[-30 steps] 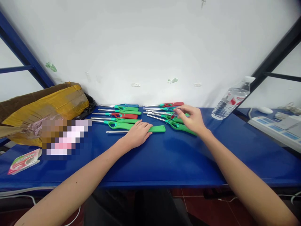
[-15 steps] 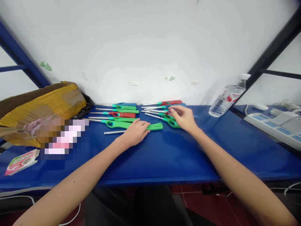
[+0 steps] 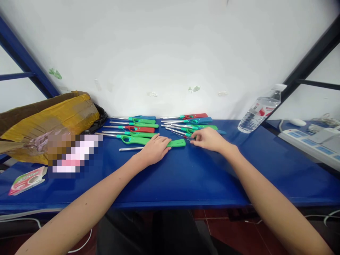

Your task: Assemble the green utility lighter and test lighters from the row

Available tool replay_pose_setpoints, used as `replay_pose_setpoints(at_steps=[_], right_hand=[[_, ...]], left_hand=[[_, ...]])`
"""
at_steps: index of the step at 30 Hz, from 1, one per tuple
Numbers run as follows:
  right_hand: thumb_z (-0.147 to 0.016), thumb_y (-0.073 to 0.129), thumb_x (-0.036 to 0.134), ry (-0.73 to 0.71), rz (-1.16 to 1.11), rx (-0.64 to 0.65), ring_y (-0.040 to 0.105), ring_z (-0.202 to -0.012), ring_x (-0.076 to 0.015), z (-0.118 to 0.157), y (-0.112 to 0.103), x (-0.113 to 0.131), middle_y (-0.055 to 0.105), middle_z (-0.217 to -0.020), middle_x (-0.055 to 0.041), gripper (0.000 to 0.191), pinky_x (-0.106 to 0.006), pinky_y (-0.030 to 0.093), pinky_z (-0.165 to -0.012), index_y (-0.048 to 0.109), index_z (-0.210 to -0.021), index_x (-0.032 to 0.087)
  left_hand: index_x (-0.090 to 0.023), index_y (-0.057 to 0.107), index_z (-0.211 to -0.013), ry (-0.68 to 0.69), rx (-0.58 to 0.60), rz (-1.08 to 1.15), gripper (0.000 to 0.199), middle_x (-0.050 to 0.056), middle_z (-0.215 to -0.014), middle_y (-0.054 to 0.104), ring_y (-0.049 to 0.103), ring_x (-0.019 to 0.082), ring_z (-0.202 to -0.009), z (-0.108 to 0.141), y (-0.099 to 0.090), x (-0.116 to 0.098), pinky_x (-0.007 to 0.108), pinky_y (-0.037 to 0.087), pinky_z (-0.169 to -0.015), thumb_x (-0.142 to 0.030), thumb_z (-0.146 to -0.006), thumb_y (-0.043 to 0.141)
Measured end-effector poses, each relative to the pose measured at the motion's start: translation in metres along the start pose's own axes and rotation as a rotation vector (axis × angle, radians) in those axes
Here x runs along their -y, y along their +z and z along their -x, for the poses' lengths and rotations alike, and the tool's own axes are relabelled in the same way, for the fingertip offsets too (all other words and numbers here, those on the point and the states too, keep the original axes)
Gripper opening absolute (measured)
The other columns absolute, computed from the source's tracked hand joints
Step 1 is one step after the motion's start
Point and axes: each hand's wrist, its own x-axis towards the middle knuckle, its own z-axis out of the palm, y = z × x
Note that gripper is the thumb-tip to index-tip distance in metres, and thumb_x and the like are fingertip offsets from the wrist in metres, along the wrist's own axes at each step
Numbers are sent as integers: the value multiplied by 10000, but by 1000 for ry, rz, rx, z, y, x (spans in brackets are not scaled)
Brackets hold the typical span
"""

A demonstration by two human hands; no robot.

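Observation:
My left hand (image 3: 156,148) lies over a green utility lighter (image 3: 177,143), fingers stretched across its handle. A second lighter's metal tube (image 3: 130,149) runs in under the same hand, which hides its handle. To the right, my right hand (image 3: 208,140) is closed in a pinch, thumb and forefinger together. A small thin thing with a reddish tip (image 3: 188,138) shows at its fingertips, too small to name. Right behind it lie several lighters in a row, among them a red lighter (image 3: 198,116) and a blue lighter (image 3: 203,120); the hand partly covers the nearest ones.
Behind my left hand lie more lighters, including a red lighter (image 3: 142,129). A taped cardboard box (image 3: 53,122) and a flattened packet (image 3: 28,180) are at the left. A water bottle (image 3: 259,112) and a power strip (image 3: 305,141) stand at the right of the blue table (image 3: 186,184).
My right hand has moved toward me, off the nearer part of the right-hand row, still pinched. My left hand stays on the green lighter. The view has shifted slightly.

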Motion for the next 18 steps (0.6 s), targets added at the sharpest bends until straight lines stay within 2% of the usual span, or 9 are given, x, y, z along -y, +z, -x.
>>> replay_pose_setpoints(at_steps=[4, 7, 10, 12, 14, 16, 18], right_hand=[[-739, 736, 358, 54, 139, 27, 573, -542, -186, 0, 4, 2, 652, -573, -15, 132, -279, 314, -522, 732, -746, 227], [-741, 744, 385, 58, 156, 5, 553, -552, -185, 1, 4, 3, 624, -576, -9, 173, -277, 287, -526, 730, -814, 229], [-829, 660, 426, -3, 124, -43, 556, -570, -178, 2, 4, 6, 623, -623, -7, 231, -285, 328, -541, 706, -902, 212], [-876, 607, 423, -76, 77, -119, 605, -677, -194, 3, 6, 11, 662, -772, -38, 254, -299, 410, -601, 692, -971, 203], [-885, 605, 397, -170, 22, -187, 641, -877, -232, 4, 12, 18, 669, -1010, -91, 283, -340, 487, -742, 671, -1075, 197], [-875, 626, 370, -269, -17, -194, 606, -1081, -277, 3, 21, 25, 628, -1183, -129, 333, -403, 492, -905, 641, -1158, 196], [-868, 636, 347, -319, -18, -177, 563, -1176, -306, 2, 30, 31, 608, -1252, -145, 388, -457, 463, -991, 607, -1225, 198]], left_hand=[[-132, 547, -1284, -1, -5, 2, 342, 144, -1253, 641, 571, 252, -1213, 0, 0, 0, 489, 311, -1143, -276, -1006, 410], [-128, 543, -1287, -3, -1, -10, 340, 141, -1257, 637, 568, 249, -1213, 0, -1, 0, 478, 303, -1148, -272, -1009, 408], [-130, 545, -1280, 3, -8, -34, 332, 136, -1253, 636, 573, 250, -1199, 0, -1, -1, 479, 310, -1146, -265, -1017, 394], [-126, 552, -1264, 13, -19, -53, 324, 135, -1235, 642, 584, 251, -1175, 0, 0, -1, 483, 323, -1139, -261, -1022, 384], [-105, 558, -1248, 31, -31, -73, 322, 142, -1202, 650, 596, 248, -1145, 0, 1, -1, 477, 333, -1138, -250, -1025, 377], [-81, 558, -1241, 57, -51, -104, 326, 150, -1155, 660, 607, 243, -1117, -1, 2, -1, 465, 335, -1142, -238, -1026, 371], [-77, 553, -1248, 87, -81, -150, 332, 146, -1110, 667, 615, 239, -1093, -1, 2, -2, 461, 338, -1142, -246, -1030, 368]])
